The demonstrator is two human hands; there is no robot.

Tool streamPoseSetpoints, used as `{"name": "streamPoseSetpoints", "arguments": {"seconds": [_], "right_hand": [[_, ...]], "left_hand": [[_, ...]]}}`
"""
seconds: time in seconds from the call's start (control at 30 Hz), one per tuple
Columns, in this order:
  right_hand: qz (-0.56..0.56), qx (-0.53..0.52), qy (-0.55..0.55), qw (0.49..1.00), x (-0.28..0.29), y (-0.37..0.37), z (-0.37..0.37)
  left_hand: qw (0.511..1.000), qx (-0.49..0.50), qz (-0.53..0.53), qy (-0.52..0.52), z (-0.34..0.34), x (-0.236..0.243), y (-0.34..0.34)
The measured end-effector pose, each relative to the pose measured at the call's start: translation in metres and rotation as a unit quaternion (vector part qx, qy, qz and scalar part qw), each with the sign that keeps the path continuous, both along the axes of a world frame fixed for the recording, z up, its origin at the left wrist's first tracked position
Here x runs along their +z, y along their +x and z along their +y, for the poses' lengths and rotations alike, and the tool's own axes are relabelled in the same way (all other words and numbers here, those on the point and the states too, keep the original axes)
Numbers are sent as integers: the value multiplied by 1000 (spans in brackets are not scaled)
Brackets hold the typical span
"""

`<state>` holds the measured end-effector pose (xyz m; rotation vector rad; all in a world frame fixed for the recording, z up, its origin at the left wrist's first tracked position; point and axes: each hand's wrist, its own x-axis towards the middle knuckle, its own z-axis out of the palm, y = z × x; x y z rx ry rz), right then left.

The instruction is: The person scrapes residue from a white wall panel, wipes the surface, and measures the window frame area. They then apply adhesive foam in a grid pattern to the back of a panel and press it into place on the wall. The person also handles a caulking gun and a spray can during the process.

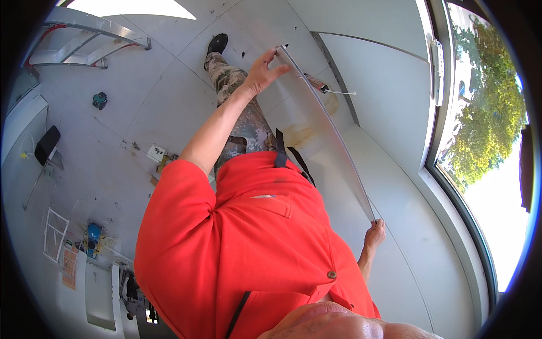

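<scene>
A long, thin, pale panel slants from upper middle to lower right in front of me, seen almost edge-on, so its full width cannot be told. At its far end is my left hand, fingers curled over the edge and thumb stretched along it. My right hand pinches the near right end, its forearm partly hidden behind my red shirt. Just beyond the panel, near my left hand, a sealant tube with a long white nozzle lies on the floor.
A metal ladder stands at far left, with a small green tool on the floor near it. Boxes and small items lie left of my body, and a blue machine farther back. To the right is a large window in a dark frame.
</scene>
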<state>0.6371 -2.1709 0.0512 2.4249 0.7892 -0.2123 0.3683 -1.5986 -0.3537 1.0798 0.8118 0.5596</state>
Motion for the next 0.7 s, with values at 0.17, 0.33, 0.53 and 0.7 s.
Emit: {"name": "streamPoseSetpoints", "arguments": {"seconds": [0.17,0.33,0.53,0.7], "right_hand": [[-6,6,-29,1000,-8,11,-6],[5,-21,-97,995,-15,5,-4],[47,-34,-167,984,-27,29,9],[57,-52,-209,975,-34,51,7]], "left_hand": [[942,-73,278,170,-18,-41,-1],[995,-27,67,64,-17,-8,-4],[997,-61,48,4,-33,-27,1],[993,-75,80,37,-54,-55,9]]}}
